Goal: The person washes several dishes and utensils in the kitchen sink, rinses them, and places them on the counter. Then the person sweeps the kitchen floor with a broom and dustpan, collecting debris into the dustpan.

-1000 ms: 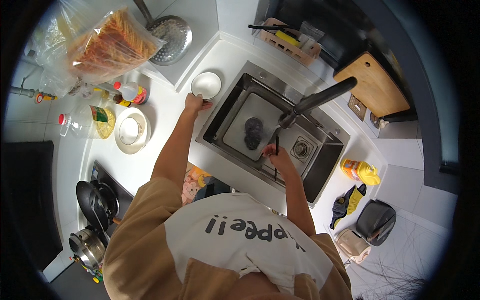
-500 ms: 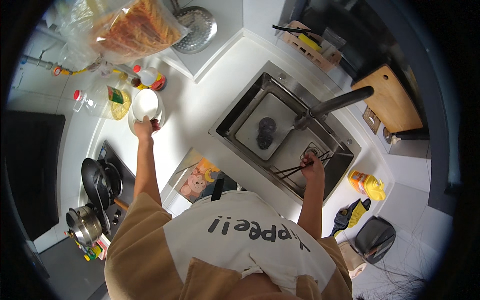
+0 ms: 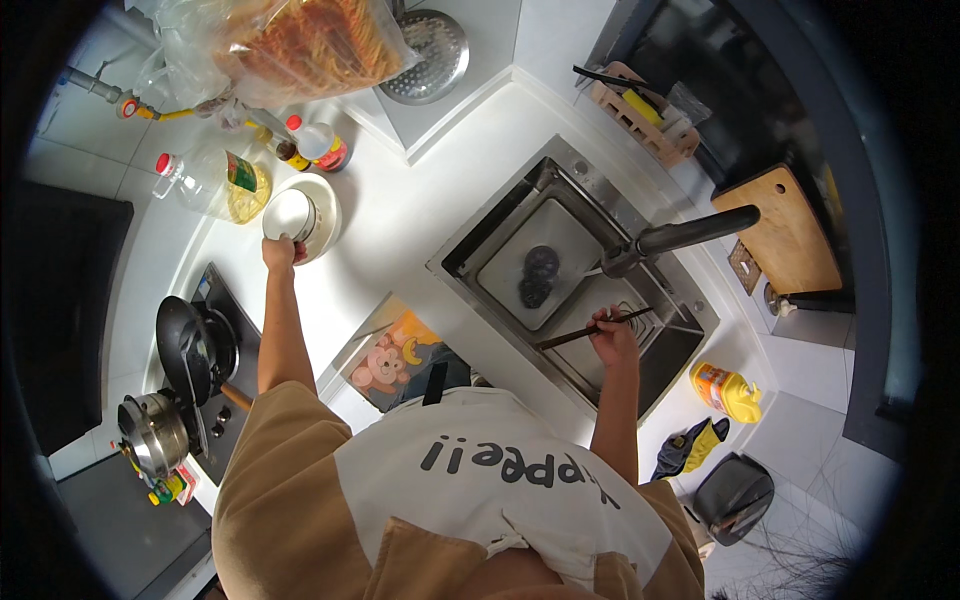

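At the left of the counter, my left hand point(image 3: 284, 250) is closed on the near rim of a small white bowl point(image 3: 290, 214). This bowl sits in or just above a larger white bowl point(image 3: 328, 222); I cannot tell if they touch. Over the right part of the steel sink point(image 3: 480, 283), my right hand point(image 3: 613, 338) grips a bundle of dark chopsticks point(image 3: 570, 335), held nearly level. Two dark round scrubbers point(image 3: 538, 277) lie in the sink's left part, in a shallow tray-like area beside the black faucet point(image 3: 690, 232).
An oil bottle point(image 3: 240, 185) and sauce bottles point(image 3: 322, 145) stand behind the bowls. A pan point(image 3: 180, 345) and pot point(image 3: 152, 435) are at the stove, left. Right of the sink are a yellow bottle point(image 3: 727, 392) and a cloth point(image 3: 690, 447). A cutting board point(image 3: 780, 230) leans far right.
The small bowl has shifted within the larger one, whose rim now shows more on the right. The chopsticks in my right hand, fanned out before, now lie close together. The whole view has shifted slightly.
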Demonstrator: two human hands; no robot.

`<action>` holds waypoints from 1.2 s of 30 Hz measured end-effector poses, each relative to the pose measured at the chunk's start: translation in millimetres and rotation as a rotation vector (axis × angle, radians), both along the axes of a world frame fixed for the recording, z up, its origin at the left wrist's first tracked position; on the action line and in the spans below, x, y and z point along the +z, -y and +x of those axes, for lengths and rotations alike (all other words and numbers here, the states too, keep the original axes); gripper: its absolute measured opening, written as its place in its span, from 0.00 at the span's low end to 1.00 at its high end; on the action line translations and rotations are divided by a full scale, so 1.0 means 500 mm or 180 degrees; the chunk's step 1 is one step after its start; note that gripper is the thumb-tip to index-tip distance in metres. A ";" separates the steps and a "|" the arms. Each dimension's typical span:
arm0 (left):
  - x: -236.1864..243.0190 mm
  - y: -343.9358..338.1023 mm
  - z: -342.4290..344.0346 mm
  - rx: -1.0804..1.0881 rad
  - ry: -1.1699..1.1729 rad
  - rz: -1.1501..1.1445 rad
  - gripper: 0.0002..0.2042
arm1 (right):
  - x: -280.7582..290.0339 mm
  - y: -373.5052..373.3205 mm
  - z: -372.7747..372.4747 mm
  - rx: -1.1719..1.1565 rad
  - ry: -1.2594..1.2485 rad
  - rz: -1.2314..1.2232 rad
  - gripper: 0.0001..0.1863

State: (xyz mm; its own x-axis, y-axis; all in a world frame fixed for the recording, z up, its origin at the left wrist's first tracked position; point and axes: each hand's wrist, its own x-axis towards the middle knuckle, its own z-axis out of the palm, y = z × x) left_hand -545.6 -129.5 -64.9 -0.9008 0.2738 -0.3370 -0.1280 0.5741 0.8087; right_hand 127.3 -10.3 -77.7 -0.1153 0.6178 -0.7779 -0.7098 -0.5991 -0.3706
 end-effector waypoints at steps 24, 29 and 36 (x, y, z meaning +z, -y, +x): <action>0.162 -0.109 0.307 -0.1369 -0.2548 -0.0795 0.25 | -0.035 -0.291 0.207 -0.1083 0.0849 0.0448 0.17; 0.141 -0.106 0.370 -0.1831 -0.2601 -0.0552 0.17 | -0.031 -0.226 0.210 -0.0131 0.0688 0.1148 0.14; 0.108 -0.099 0.610 -0.3530 -0.1539 0.0711 0.10 | 0.041 0.046 -0.051 0.0433 0.0683 0.1115 0.03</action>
State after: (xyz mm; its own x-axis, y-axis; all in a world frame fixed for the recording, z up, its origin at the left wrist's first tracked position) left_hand -240.4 -79.9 -10.8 -0.1632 0.9794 0.1192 0.6810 0.0244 0.7319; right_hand 101.7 -33.2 -56.9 -0.0725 0.8390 -0.5392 -0.5178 -0.4937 -0.6987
